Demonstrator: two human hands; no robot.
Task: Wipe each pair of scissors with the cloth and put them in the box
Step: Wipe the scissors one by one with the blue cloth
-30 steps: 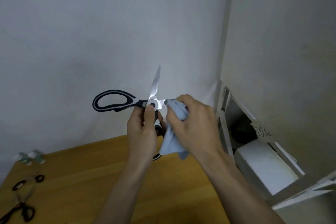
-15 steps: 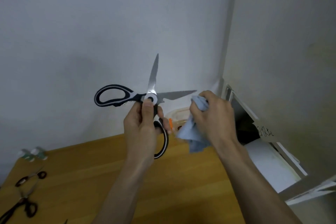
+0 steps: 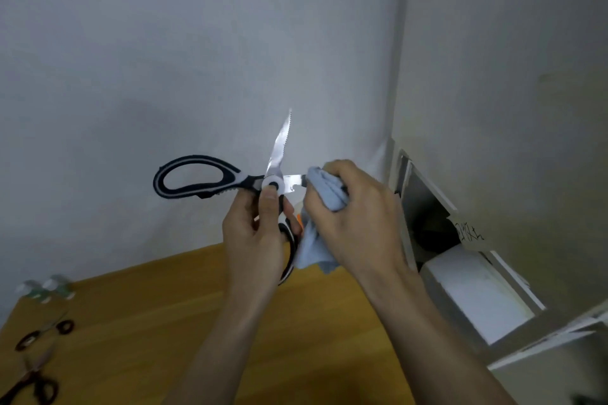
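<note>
Large kitchen scissors (image 3: 197, 178) with black and white handles are held up in front of the wall, blades spread wide. My left hand (image 3: 260, 237) grips them at the pivot, thumb on the white rivet. One serrated blade points up; the other points right and is mostly wrapped in the light blue cloth (image 3: 324, 194). My right hand (image 3: 355, 217) pinches that cloth around the blade close to the pivot. The box is almost hidden behind my hands; only a bit of orange shows between them.
A wooden table (image 3: 164, 322) lies below. Two smaller black-handled scissors (image 3: 42, 334) (image 3: 31, 385) lie at its left edge, with small pale bottles (image 3: 46, 288) behind them. White shelving with a labelled compartment (image 3: 460, 273) stands at the right.
Half a second ago my right hand with the cloth was off the tip of the blade; now it has slid back along the blade toward the pivot. The left hand keeps its grip.
</note>
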